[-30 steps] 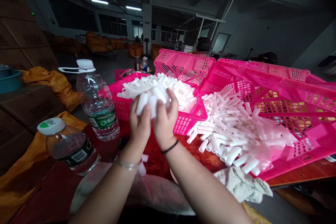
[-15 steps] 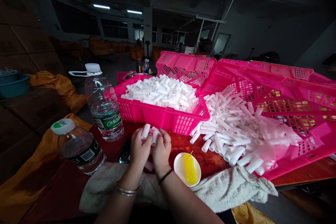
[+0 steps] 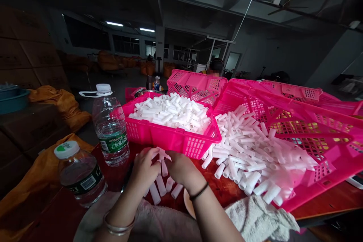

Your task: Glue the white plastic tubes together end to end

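Note:
Both my hands meet low in the middle, over several short white plastic tubes (image 3: pixel 160 186) that lie on the red table just in front of a cloth. My left hand (image 3: pixel 145 170) has its fingers curled around pale tubes at its fingertips. Bent inward from the other side, my right hand (image 3: pixel 183 171) closes on a tube between the two hands; its fingertips are partly hidden. Right behind them stands a pink basket (image 3: pixel 159 132) heaped with white tubes (image 3: pixel 172 111). A small white bowl (image 3: pixel 188 204) is mostly covered by my right wrist.
A tipped pink basket (image 3: pixel 320 121) spills a big pile of tubes (image 3: pixel 244 151) on the right. Two water bottles, a tall one (image 3: pixel 112 132) and a shorter one (image 3: pixel 82 177), stand at left. A grey cloth (image 3: pixel 255 215) lies along the front edge of the red table (image 3: pixel 215 181).
My hands have spread slightly and turned downward, and my right forearm now covers most of the bowl. Several tubes show on the table beneath my hands. The view has tilted up.

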`<action>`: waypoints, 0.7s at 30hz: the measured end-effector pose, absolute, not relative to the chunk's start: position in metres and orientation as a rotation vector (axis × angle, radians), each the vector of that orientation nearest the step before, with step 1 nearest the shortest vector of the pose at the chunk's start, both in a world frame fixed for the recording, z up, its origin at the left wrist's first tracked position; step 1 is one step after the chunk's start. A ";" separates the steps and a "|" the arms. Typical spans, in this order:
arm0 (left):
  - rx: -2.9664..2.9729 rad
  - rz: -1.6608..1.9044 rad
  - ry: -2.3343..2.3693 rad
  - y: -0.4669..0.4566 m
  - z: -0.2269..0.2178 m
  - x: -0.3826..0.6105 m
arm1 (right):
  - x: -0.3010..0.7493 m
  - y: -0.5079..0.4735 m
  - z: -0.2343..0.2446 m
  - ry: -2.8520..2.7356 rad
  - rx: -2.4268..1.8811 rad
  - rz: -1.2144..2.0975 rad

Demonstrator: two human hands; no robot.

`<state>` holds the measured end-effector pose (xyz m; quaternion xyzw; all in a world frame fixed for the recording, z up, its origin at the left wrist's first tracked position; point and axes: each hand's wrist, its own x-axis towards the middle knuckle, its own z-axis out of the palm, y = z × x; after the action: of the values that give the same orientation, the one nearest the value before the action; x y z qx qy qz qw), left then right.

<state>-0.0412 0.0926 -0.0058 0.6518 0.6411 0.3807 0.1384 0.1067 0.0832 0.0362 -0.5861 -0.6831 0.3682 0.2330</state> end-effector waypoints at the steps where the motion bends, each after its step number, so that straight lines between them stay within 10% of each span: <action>1: 1.948 1.164 1.835 0.096 0.008 -0.042 | 0.116 0.084 0.051 -1.865 -1.596 0.935; 8: 2.030 0.926 2.090 0.200 0.111 -0.029 | 0.193 0.193 0.128 -1.623 -1.802 0.312; 21: 1.949 0.712 2.181 0.342 0.128 -0.023 | 0.224 0.346 0.116 -1.715 -1.877 0.316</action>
<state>-0.0228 0.3421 0.1280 0.6460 0.7230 0.2359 0.0656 0.2238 0.3465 0.1162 -0.7019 -0.6416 0.1181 0.2858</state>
